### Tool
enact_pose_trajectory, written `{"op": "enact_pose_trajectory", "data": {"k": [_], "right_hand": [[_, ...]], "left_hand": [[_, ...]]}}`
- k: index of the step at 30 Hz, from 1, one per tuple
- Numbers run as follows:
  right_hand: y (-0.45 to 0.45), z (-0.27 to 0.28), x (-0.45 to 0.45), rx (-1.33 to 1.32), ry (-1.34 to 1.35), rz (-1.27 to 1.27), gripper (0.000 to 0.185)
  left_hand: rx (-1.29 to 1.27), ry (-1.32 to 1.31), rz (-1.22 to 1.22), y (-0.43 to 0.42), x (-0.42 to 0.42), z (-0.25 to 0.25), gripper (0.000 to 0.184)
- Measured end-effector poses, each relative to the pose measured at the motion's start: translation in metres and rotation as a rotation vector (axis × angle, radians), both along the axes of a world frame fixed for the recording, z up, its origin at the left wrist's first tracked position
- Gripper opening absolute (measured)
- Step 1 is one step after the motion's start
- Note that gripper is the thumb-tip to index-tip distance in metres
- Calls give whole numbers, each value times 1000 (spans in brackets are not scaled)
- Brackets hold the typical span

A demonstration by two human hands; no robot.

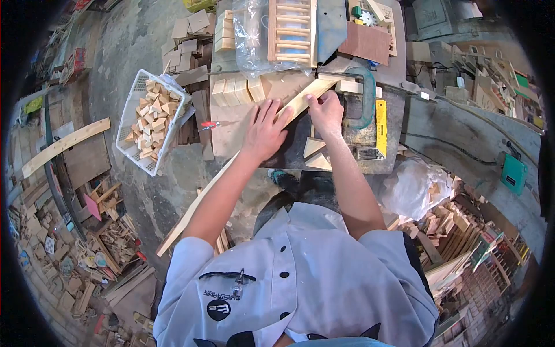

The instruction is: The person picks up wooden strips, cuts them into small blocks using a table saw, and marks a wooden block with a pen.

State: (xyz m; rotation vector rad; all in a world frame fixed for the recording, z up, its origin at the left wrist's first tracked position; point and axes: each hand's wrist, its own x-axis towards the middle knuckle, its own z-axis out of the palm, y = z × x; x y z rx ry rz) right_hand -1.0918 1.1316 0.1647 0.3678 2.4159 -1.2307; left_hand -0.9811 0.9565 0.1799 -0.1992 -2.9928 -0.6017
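Observation:
A long pale wooden strip [302,102] runs diagonally over the worktable, its lower end passing beneath my left forearm. My left hand [266,130] lies on the strip with its fingers stretched along it. Near the strip's upper end, my right hand [325,110] pinches its edge between thumb and fingers. Just beyond, the tip meets a light wooden block [350,87] beside a teal metal clamp frame [368,98]. Two triangular wood pieces [314,147] lie below my right hand. A row of upright wood blocks [237,91] stands left of the strip.
A white basket [122,132] of small wood pieces stands on the floor at left. A red-handled tool [209,124] and a yellow ruler [381,127] lie on the table. Behind are a slatted wooden frame [292,29] and plastic wrap [250,40]. Wood scraps [462,225] are piled at right.

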Motion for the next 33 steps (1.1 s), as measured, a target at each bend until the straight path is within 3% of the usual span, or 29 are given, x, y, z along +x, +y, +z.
{"op": "enact_pose_trajectory", "data": {"k": [3, 5, 7, 9, 10, 12, 15, 21, 24, 33], "right_hand": [[7, 0, -2, 46, 123, 114, 42], [18, 21, -16, 215, 125, 354, 41], [28, 51, -25, 418, 268, 540, 29], [48, 64, -38, 510, 618, 701, 22], [58, 61, -46, 511, 620, 704, 22], [73, 54, -64, 528, 869, 937, 25], [76, 46, -72, 614, 846, 1155, 32], [71, 53, -74, 685, 680, 1190, 46], [70, 52, -77, 704, 725, 1188, 34], [61, 54, -99, 738, 687, 1172, 34]], "left_hand": [[-94, 37, -20, 5, -1, -11, 57], [-140, 37, -6, 7, -1, -10, 56], [-157, 41, -2, 6, -2, -11, 56], [-161, 41, -1, 8, -1, -13, 56], [-164, 49, 0, 8, -2, -13, 56], [-167, 60, 2, 8, -1, -12, 56], [-168, 58, 2, 8, -3, -13, 56], [-203, 60, -2, 7, -5, -15, 58], [-201, 76, -5, 5, -9, -16, 59], [-220, 66, -23, -2, -32, -13, 61]]}}
